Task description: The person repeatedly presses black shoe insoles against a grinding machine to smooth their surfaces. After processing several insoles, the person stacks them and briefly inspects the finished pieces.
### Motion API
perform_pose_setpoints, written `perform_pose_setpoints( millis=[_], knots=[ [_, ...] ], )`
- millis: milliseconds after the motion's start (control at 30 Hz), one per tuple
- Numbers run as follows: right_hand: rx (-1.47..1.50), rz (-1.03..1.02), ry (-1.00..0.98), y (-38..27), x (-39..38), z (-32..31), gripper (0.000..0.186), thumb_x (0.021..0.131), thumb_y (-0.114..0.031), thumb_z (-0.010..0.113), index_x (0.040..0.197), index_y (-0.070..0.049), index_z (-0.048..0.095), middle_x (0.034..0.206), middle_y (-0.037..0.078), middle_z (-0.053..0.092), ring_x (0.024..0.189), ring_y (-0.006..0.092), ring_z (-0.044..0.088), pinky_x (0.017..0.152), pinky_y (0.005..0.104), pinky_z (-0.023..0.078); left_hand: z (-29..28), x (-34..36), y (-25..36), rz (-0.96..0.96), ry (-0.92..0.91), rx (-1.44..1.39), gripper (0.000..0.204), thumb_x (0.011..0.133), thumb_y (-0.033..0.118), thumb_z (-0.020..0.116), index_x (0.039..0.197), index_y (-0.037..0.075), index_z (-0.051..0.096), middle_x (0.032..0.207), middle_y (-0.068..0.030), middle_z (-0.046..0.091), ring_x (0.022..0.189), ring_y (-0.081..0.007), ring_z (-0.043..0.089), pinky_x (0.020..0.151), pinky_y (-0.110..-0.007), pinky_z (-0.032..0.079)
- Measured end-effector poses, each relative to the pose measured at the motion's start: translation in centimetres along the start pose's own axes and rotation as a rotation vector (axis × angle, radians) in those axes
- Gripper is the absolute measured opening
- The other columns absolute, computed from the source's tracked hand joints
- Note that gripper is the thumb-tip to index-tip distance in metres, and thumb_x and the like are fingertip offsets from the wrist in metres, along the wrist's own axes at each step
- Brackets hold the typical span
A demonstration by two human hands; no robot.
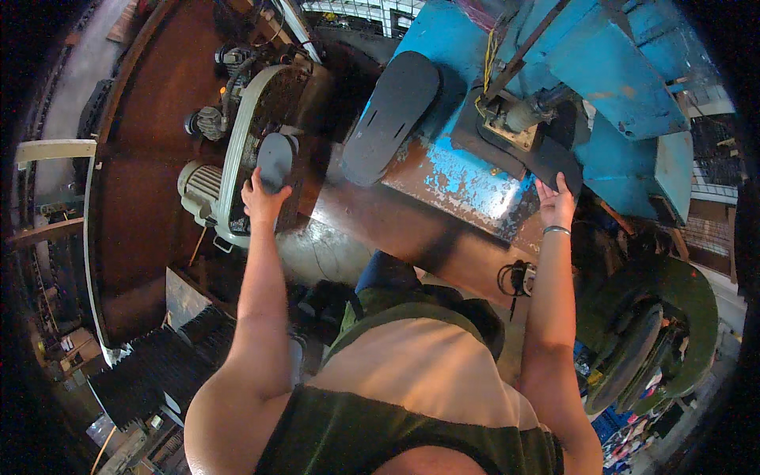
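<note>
On the left, my left hand [265, 198] grips the near end of a small dark grey sole [277, 158]. That sole lies against the side of a grey-green motor-driven machine [253, 127]. Far to the right, my right hand [556, 206], with a band round the wrist, pinches the near edge of a black flat sole piece [554, 162]. This piece lies under the metal head [518, 127] of a blue machine [633, 87]. Between my hands, a larger stack of dark sole-shaped pieces [396, 115] rests on the worn blue tabletop [463, 174].
A ribbed electric motor [202, 190] sticks out on the left machine's side. Below left are stacked black soles [158, 372]. At lower right stands a green rounded container [689, 309] with dark curved pieces. A black cable [513, 277] hangs at the table's near edge.
</note>
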State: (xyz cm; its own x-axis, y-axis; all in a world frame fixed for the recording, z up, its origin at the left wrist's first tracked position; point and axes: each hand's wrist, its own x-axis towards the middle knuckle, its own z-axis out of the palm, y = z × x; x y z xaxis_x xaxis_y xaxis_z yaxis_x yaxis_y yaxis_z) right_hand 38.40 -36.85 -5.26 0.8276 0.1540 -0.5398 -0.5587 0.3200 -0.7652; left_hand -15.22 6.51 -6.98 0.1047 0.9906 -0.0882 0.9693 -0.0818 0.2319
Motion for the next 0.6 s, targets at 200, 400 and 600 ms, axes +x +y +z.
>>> perform_pose_setpoints(
  millis=[200,400,600],
  knots=[
    [0.046,0.043,-0.08,0.3,1.2,-1.4,0.05,0.107,-0.015,0.069,0.15,0.003,0.05,0.159,0.029,0.036,0.125,0.0437,0.065,0.105,0.0546,0.062,2.4,1.8,-7.2,0.2,-0.164,-0.286,0.103,0.068,0.022,0.101,0.159,0.03,0.052,0.158,-0.025,0.05,0.141,-0.0423,0.055,0.115,-0.049,0.049],
    [0.138,0.142,-0.103,-0.1,0.4,-1.0,0.069,0.106,-0.03,0.072,0.16,0.0,0.042,0.156,0.028,0.04,0.125,0.0432,0.065,0.106,0.0545,0.06,-3.4,-2.1,-1.7,0.162,0.026,-0.845,0.09,0.079,0.016,0.096,0.157,0.008,0.053,0.142,-0.0154,0.061,0.129,-0.0277,0.061,0.111,-0.04,0.049],
    [-0.185,-0.045,-0.071,0.1,-10.7,-4.0,0.081,0.103,-0.052,0.071,0.164,-0.012,0.036,0.151,0.02,0.057,0.125,0.0326,0.067,0.104,0.0479,0.056,-8.8,-15.5,10.0,0.834,-0.003,-0.751,0.089,0.083,0.018,0.093,0.159,0.006,0.049,0.156,-0.015,0.054,0.144,-0.0298,0.052,0.117,-0.045,0.044]
  ],
)
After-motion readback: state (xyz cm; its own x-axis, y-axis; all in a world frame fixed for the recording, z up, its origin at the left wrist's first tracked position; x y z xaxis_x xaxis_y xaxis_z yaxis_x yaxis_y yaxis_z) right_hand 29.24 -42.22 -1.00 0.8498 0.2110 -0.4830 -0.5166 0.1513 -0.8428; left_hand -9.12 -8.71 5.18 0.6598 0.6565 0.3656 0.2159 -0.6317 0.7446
